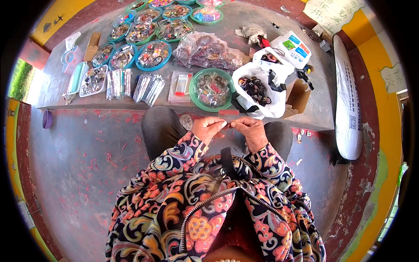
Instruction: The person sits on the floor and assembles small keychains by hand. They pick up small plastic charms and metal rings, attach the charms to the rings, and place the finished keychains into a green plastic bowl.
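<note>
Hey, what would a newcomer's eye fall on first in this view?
Probably the bold floral jacket filling the lower middle. Just above it, the left hand and right hand meet, pinching a small item too tiny to identify. Beyond, round blue and green bowls of small goods crowd the ledge at upper left, with a white bag of dark loops right of centre.

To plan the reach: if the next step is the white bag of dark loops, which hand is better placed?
Probably the right hand: it is nearer the white bag, while the left hand is farther off. Both are pinching, so neither looks free.
</note>
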`<state>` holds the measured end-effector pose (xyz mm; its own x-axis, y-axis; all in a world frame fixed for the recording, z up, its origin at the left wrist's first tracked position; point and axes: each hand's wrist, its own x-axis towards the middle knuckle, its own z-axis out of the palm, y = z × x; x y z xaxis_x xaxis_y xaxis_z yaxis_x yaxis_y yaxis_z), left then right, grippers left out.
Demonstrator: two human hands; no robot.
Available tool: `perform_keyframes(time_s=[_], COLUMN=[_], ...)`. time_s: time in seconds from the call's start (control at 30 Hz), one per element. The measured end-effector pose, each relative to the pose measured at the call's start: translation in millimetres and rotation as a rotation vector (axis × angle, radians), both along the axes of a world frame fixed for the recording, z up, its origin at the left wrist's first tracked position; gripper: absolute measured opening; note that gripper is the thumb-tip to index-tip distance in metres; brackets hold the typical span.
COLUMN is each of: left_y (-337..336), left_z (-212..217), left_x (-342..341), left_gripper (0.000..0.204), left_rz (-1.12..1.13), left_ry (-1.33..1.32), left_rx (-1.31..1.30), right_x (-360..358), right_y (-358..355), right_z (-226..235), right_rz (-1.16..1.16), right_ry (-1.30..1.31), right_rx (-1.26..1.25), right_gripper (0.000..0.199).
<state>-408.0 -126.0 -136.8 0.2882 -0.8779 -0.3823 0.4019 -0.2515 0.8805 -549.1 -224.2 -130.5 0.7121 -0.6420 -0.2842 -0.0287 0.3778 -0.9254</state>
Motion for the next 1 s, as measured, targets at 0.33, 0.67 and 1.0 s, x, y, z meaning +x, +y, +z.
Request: perform_keyframes(time_s=[0.33,0.67,1.0], left_y=[-0.3,0.0,-1.1], left_z=[-11.5,-13.0,-9.8], left_x=[2.3,0.7,4.9], left_gripper=[0.017,0.017,0.021], left_rz=[-0.016,-0.046,-0.015], left_ry=[0.103,0.149,0.348], left_rx=[-0.061,-0.056,-0.082], right_x=[0.4,0.6,1.1], right_y=[0.0,1.1,1.5], right_z=[-4.6,-5.6,-10.2], right_rz=[-0.019,-0.037,0.066], right_ry=[0.019,-0.016,0.098], right_rx=[0.009,0.043,-0.170], right_gripper=[0.009,0.005,0.007])
